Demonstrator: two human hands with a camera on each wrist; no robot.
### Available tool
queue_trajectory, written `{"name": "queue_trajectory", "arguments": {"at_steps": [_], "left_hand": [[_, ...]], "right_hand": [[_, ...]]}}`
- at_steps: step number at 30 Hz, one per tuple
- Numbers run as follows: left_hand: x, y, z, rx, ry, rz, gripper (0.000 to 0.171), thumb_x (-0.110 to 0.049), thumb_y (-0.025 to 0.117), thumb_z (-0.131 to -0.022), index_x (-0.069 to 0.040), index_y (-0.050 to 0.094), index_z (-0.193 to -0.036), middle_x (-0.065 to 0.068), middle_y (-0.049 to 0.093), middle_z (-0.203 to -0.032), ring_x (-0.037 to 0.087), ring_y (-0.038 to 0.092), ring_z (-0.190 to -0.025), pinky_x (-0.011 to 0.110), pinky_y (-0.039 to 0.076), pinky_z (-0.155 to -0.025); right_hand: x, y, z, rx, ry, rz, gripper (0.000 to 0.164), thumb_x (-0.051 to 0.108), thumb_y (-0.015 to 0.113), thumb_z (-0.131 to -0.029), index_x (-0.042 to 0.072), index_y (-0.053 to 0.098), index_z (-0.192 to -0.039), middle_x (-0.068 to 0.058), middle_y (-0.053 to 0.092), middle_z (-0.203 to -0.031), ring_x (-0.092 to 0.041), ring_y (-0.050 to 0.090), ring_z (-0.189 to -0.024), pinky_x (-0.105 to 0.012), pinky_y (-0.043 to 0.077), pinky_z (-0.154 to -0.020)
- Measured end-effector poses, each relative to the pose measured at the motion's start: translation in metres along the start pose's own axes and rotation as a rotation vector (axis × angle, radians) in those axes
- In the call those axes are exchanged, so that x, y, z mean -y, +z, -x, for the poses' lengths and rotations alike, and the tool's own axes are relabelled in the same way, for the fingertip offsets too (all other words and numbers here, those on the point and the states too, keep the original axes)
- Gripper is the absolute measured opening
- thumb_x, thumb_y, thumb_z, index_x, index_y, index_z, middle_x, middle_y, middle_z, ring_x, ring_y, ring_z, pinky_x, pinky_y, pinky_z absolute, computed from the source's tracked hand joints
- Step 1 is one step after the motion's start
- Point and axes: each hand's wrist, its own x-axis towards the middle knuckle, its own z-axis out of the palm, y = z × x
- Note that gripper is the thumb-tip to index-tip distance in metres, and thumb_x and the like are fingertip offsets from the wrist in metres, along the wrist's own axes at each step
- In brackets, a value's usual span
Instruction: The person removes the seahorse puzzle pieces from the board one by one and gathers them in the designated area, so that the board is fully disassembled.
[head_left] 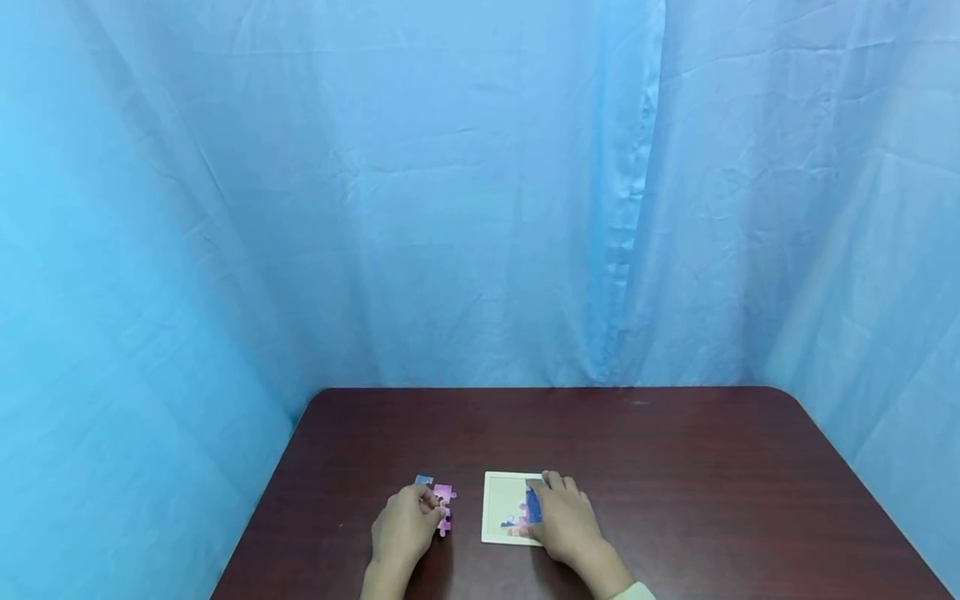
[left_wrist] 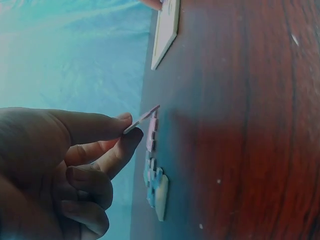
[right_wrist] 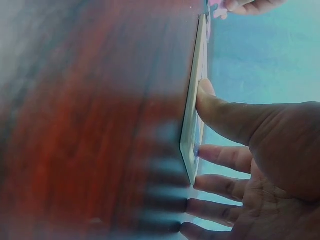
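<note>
My left hand [head_left: 402,527] pinches a pink jigsaw piece [head_left: 445,526] between thumb and fingertips; in the left wrist view the piece [left_wrist: 142,119] is tilted. Close by it lie loose pieces: a pink one [head_left: 444,491] and a blue one [head_left: 423,479]. To the right is a square puzzle tray [head_left: 501,497] with a pale rim. Several fitted pieces, among them a dark blue one [head_left: 533,507], show in its right and lower part. My right hand [head_left: 567,523] rests on the tray's right side, thumb on top and fingers extended, hiding some of the picture.
The dark reddish-brown table [head_left: 697,475] has rounded far corners. Blue curtains [head_left: 480,208] hang behind it and at both sides. In the left wrist view, several loose pieces [left_wrist: 161,197] lie bunched beyond the left hand, some overlapping.
</note>
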Motion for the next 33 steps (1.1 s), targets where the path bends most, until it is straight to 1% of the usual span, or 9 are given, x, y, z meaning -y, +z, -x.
{"name": "queue_trajectory", "arguments": {"at_steps": [4,9,14,17,21,24,28,31,33], "left_hand": [[0.004,0.005,-0.003,-0.004,-0.008,-0.035,0.021,-0.023,0.085,-0.085,-0.021,0.066,-0.078,-0.011,0.066,-0.069,0.010,0.059,-0.064,0.040,0.047,-0.061],[0.007,0.009,-0.006,-0.004,-0.010,-0.048,0.020,-0.023,0.086,-0.085,-0.021,0.067,-0.079,-0.011,0.065,-0.068,0.009,0.059,-0.064,0.040,0.047,-0.061],[0.010,0.006,-0.006,-0.016,-0.009,-0.063,0.016,-0.022,0.086,-0.084,-0.020,0.070,-0.082,-0.009,0.070,-0.072,0.011,0.064,-0.068,0.042,0.049,-0.061],[0.011,0.004,-0.007,-0.023,-0.016,-0.068,0.016,-0.022,0.086,-0.084,-0.020,0.070,-0.082,-0.008,0.070,-0.074,0.012,0.063,-0.068,0.042,0.048,-0.061],[0.011,0.002,-0.006,-0.022,-0.010,-0.061,0.015,-0.021,0.086,-0.085,-0.019,0.071,-0.083,-0.009,0.068,-0.074,0.011,0.061,-0.066,0.040,0.048,-0.061],[0.010,0.002,-0.006,-0.028,0.008,-0.055,0.014,-0.020,0.085,-0.085,-0.018,0.071,-0.085,-0.007,0.069,-0.076,0.011,0.062,-0.069,0.041,0.049,-0.062],[0.007,0.003,-0.004,-0.063,0.041,-0.056,0.013,-0.019,0.085,-0.085,-0.016,0.073,-0.090,-0.002,0.067,-0.086,0.014,0.066,-0.075,0.042,0.052,-0.065],[-0.002,0.003,0.000,-0.058,0.105,-0.001,0.012,-0.019,0.084,-0.086,-0.016,0.074,-0.093,-0.001,0.067,-0.093,0.014,0.068,-0.078,0.039,0.053,-0.067],[-0.010,0.004,0.004,-0.025,0.158,0.050,0.011,-0.020,0.084,-0.088,-0.017,0.075,-0.093,-0.002,0.067,-0.094,0.013,0.068,-0.082,0.035,0.051,-0.067]], "right_hand": [[0.000,0.001,-0.001,0.014,0.011,-0.003,0.073,0.038,0.093,-0.076,0.004,0.067,-0.136,-0.023,0.060,-0.144,-0.044,0.057,-0.129,-0.062,0.049,-0.103],[0.002,0.000,0.000,0.020,0.021,0.002,0.073,0.039,0.093,-0.076,0.005,0.067,-0.136,-0.022,0.060,-0.145,-0.043,0.057,-0.129,-0.061,0.049,-0.103],[0.004,-0.001,0.001,0.010,0.010,0.005,0.073,0.038,0.093,-0.075,0.005,0.068,-0.134,-0.022,0.061,-0.143,-0.042,0.058,-0.127,-0.061,0.050,-0.102],[0.004,-0.001,0.001,0.015,0.010,0.004,0.074,0.039,0.093,-0.075,0.004,0.067,-0.135,-0.022,0.061,-0.143,-0.043,0.058,-0.128,-0.061,0.049,-0.103],[0.004,-0.002,0.001,0.012,0.012,0.007,0.073,0.039,0.094,-0.075,0.004,0.068,-0.134,-0.022,0.062,-0.142,-0.042,0.058,-0.127,-0.061,0.050,-0.102],[0.004,-0.003,0.001,0.008,0.004,0.011,0.072,0.038,0.094,-0.075,0.005,0.069,-0.133,-0.022,0.062,-0.142,-0.042,0.059,-0.126,-0.061,0.050,-0.101],[0.002,-0.003,0.002,0.020,-0.009,0.007,0.071,0.037,0.092,-0.077,0.004,0.068,-0.135,-0.024,0.061,-0.144,-0.044,0.058,-0.129,-0.063,0.050,-0.103],[0.001,-0.002,0.002,0.035,-0.016,0.007,0.070,0.038,0.090,-0.079,0.004,0.068,-0.136,-0.025,0.059,-0.147,-0.045,0.057,-0.132,-0.063,0.049,-0.106],[0.000,-0.002,0.002,0.042,-0.021,0.011,0.070,0.039,0.090,-0.080,0.004,0.068,-0.136,-0.025,0.059,-0.147,-0.045,0.057,-0.133,-0.063,0.048,-0.106]]}}
